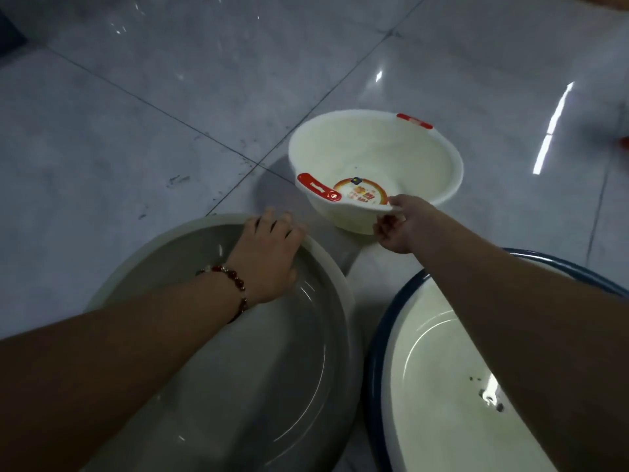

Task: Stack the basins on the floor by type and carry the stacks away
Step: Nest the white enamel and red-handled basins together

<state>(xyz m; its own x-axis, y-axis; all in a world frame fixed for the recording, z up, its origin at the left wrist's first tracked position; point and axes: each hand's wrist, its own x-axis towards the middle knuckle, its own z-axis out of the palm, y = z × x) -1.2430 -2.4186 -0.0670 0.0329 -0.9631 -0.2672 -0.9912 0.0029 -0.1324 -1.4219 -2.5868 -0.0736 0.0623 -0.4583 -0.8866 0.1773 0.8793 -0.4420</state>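
A small white basin with red handles and a round sticker inside sits tilted on the floor ahead. My right hand pinches its near rim, thumb on top. At the lower left lies a large grey-green basin. My left hand, with a red bead bracelet at the wrist, lies across its far rim, fingers hooked over the edge. A white basin with a dark blue rim sits at the lower right, partly hidden under my right forearm.
The floor is glossy grey tile with dark grout lines and light reflections. A dark object shows at the top left corner, and a small red thing sits at the right edge.
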